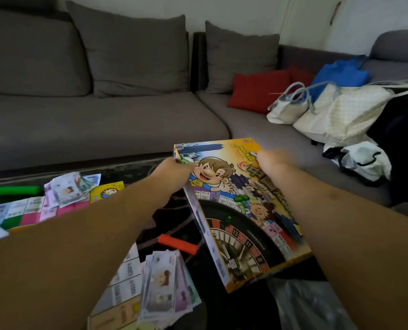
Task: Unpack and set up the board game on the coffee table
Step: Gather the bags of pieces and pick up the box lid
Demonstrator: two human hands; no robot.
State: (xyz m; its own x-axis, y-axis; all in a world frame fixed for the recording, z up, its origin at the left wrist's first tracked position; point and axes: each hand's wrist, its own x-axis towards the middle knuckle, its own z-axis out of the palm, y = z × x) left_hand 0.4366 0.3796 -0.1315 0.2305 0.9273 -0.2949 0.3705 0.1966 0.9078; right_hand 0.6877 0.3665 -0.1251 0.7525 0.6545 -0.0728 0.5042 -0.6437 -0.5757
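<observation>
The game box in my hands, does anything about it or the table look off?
The game box is tilted, held off the table by left hand and right hand. Play money lies in a loose fanned pile near the table's front edge. No damage visible.

the game box [243, 210] is yellow-orange with cartoon children and a black, red and white roulette wheel. the sofa [102, 120] and its cushions are plain grey. one pillow [257, 90] is red, one bag [341, 73] blue, another bag [341, 113] cream with a fine check. the board [31, 210] shows pink, green and white squares. one holder [16, 190] is green, another [178, 244] orange.
</observation>
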